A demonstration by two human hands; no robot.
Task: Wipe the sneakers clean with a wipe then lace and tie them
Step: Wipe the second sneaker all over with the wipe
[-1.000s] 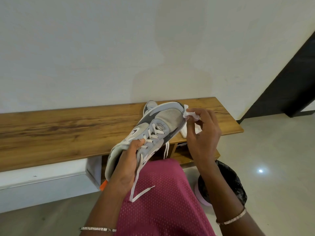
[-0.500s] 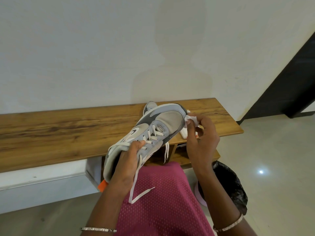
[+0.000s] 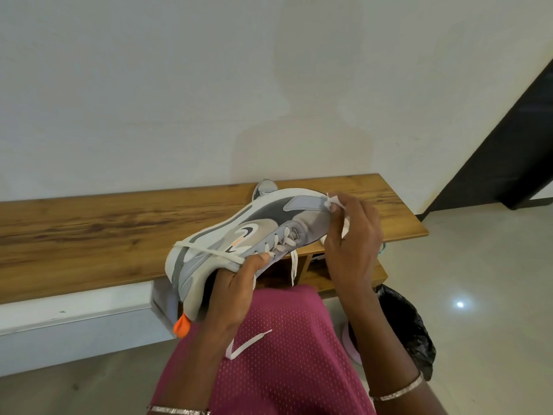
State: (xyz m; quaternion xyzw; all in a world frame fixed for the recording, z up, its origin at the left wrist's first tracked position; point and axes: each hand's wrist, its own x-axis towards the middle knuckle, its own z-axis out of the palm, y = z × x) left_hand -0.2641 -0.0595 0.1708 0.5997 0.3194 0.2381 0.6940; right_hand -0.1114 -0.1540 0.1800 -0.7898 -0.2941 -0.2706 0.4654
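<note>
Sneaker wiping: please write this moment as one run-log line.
stage: wiping | left hand: holds sneaker, heel end | right hand: pinches wipe against toe | laces: loose, untied

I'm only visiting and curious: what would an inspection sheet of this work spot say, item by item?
Surface: wooden bench against the wall, shelf beneath.
Job's things: grey sneaker held up, laces untied, one lace end on the lap; wipe at its toe; second sneaker behind on the bench, mostly hidden.
Clutter: black-lined bin on the floor.
Hands: left hand grips the sneaker; right hand pinches the wipe.
Cables: nothing seen.
Surroundings: white wall, pale floor, dark door frame.
</note>
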